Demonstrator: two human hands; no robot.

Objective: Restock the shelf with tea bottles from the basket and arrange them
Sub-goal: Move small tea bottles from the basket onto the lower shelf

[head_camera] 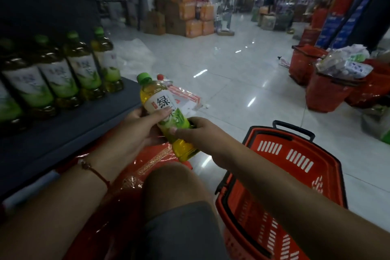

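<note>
Head view: both hands on one tea bottle, held in the air between the shelf on the left and the basket on the right, above a bare knee.

Left hand: cradles the bottle from below and from the left side; thumb laid across the white label. Fingers curled under, mostly hidden.

Right hand: wraps the lower half of the bottle, thumb tip on the green part of the label, fingers curled round the far side. Closed firmly on the bottle.

Bottle: clear plastic, yellow liquid, green cap, label white above and green below. Tilted, cap pointing up and left toward the shelf end, base down and right.

Shelf: dark flat board, front edge running diagonally from lower left to its end just beside the bottle cap. A row of like bottles stands upright on it, close together, set back from the edge; a bare strip of board lies in front of them.

Basket: red slotted plastic, black handle, near the right forearm; inside largely out of view.

Floor: pale glossy tiles, open ahead. Flat red and white packaging lies just beyond the bottle. More red baskets, heaped with goods, stand well apart at right. Stacked cartons far back, blurred.
</note>
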